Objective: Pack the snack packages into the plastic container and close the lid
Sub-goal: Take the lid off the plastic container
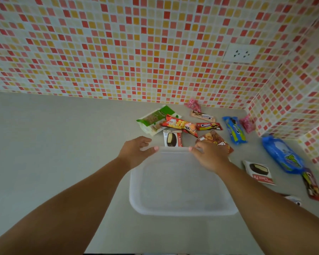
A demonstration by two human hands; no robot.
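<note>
A translucent white plastic container [179,197] with its lid on sits on the grey counter in front of me. My left hand [136,150] grips the lid's far left corner and my right hand [208,155] grips its far right corner, thumbs on the far edge. Behind the container lie snack packages: a green cracker pack [155,118], a red-orange pack [179,124], a Choco Pie [172,138], a brown pack [217,140] partly under my right hand, a red Oreo bar [208,126] and a blue Oreo pack [234,130].
More snacks lie to the right: a large blue bag [282,153], a second Choco Pie [259,171], a red bar [312,184], pink candies [193,104]. Tiled walls close the back and right; a wall socket [240,53] is above.
</note>
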